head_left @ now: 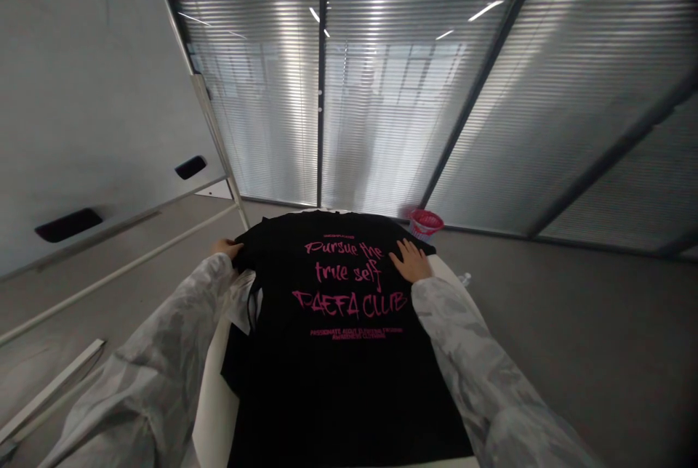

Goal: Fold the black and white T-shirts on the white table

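Note:
A black T-shirt with pink lettering lies spread out, back or front up, on a narrow white table. At its far left, my left hand has its fingers closed at the sleeve edge; the fingertips are partly hidden. My right hand rests flat on the upper right of the shirt, fingers spread beside the lettering. Under the shirt's left side shows a crumpled, clear plastic piece, with dark fabric hanging below it.
A pink-red basket stands beyond the table's far right corner. Glass partitions with blinds rise behind. On the left are a large grey-white board and a pale metal frame. A small clear item lies at the table's right edge.

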Demonstrator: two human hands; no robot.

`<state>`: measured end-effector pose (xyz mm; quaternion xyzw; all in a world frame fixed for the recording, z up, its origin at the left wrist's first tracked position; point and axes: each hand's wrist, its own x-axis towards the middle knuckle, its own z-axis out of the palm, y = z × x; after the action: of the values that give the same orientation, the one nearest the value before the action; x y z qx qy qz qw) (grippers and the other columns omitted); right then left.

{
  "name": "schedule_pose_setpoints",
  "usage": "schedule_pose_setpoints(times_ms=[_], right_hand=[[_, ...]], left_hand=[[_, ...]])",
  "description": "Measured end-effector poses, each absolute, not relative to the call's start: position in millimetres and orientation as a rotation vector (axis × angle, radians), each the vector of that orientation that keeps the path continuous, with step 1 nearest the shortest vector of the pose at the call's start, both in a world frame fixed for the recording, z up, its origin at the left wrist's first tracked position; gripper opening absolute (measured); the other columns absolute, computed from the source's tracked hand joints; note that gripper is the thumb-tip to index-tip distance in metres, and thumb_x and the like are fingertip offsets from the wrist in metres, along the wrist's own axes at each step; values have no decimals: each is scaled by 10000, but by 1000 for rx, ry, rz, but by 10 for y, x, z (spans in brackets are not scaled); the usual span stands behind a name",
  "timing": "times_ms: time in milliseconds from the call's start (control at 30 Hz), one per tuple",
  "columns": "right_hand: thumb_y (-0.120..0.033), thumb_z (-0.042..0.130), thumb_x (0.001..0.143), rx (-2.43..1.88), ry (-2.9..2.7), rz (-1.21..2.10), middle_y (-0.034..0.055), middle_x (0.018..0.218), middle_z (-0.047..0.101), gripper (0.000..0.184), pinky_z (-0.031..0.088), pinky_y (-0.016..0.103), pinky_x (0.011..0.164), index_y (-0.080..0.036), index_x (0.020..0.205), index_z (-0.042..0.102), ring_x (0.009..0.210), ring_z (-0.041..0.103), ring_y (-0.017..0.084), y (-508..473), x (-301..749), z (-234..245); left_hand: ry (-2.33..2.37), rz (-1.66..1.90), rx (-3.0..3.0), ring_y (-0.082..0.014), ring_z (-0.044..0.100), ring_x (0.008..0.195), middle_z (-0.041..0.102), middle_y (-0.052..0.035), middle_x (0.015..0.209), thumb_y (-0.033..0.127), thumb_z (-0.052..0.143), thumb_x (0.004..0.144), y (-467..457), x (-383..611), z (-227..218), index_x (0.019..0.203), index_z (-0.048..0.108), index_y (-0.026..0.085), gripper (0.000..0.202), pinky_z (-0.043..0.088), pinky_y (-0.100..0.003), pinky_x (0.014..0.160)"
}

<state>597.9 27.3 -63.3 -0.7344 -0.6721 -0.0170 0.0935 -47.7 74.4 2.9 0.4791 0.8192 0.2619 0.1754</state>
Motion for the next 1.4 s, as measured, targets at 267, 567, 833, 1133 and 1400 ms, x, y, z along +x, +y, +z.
schedule_pose_setpoints(times_ms=[267,567,833,1133,1400], right_hand=[[-581,369,1080,-2163,-1973,-40,133,1773,328,734,196,528,1328,-168,1685,410,1642,287,307,270,5973,-625],[-571,384,1076,-2128,-1970,-90,139,1757,365,720,226,534,1319,-162,1666,436,1625,320,315,285,5981,-676],[-493,420,1069,-2084,-1984,-171,181,1700,453,642,229,542,1312,-146,1600,515,1575,404,324,231,5886,-603],[-439,655,992,-1829,-1860,448,153,1416,710,413,413,459,1215,-204,1326,709,1355,635,305,344,5386,-177],[-599,781,916,-1711,-1815,760,67,1037,794,462,539,290,882,-196,1141,765,959,737,209,678,4482,-113]], left_hand=[[2373,844,1446,-290,719,1148,775,-125,1207,284,781,834,814,-411,241,1109,682,182,310,532,-364,977],[2398,883,1599,-300,707,1184,761,-97,1278,287,720,886,730,-182,457,1178,666,239,301,523,-387,1002],[2043,1026,1999,-279,706,1194,761,-79,1251,234,694,960,716,853,721,1254,650,255,298,538,-399,1046],[906,692,2468,-301,629,1364,588,-142,1540,228,800,854,185,2080,697,1518,565,225,705,500,-449,1188],[1814,373,2388,-379,593,1341,602,-168,1453,454,844,837,-445,1323,717,1452,571,226,711,457,-477,1166]])
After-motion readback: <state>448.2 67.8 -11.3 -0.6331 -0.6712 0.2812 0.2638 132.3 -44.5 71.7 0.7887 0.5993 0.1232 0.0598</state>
